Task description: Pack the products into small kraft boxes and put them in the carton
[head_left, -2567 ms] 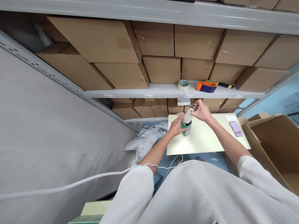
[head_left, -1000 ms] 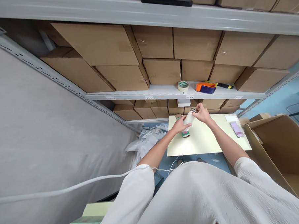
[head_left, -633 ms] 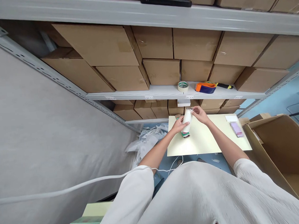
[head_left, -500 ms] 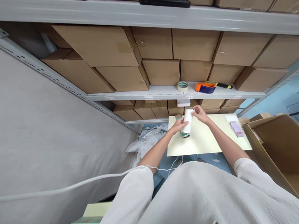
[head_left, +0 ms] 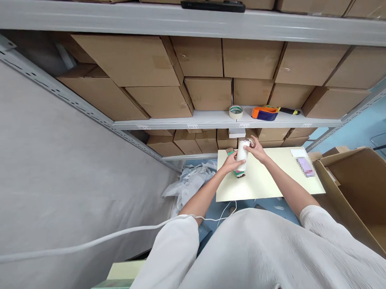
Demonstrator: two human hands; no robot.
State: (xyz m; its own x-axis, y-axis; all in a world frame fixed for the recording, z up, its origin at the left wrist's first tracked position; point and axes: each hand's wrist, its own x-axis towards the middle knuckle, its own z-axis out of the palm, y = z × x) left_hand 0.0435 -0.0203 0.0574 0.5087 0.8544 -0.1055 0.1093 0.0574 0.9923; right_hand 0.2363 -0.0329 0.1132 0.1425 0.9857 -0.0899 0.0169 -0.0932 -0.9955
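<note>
A white cylindrical bottle [head_left: 243,155] with a shiny brownish rim is held tilted above the table. My left hand [head_left: 231,162] is closed round its lower part from the left. My right hand [head_left: 256,149] grips near its top, the thumb against its side and the fingers by a small pale loop at the rim. Behind and under the bottle, a green box [head_left: 240,174] with a dark end lies on the pale yellow table [head_left: 271,179], partly hidden by the bottle and my left hand.
A phone-like purple item [head_left: 305,167], blurred out, and a white card [head_left: 298,152] lie at the table's right. A large open carton [head_left: 345,197] stands beside it. A shelf ahead bears cardboard boxes [head_left: 206,94], a tape roll [head_left: 236,112] and an orange-blue tape dispenser [head_left: 265,113].
My right hand has turned slightly at the bottle's top, and the small pale loop shows more clearly. The bottle has shifted a little left and remains in both hands.
</note>
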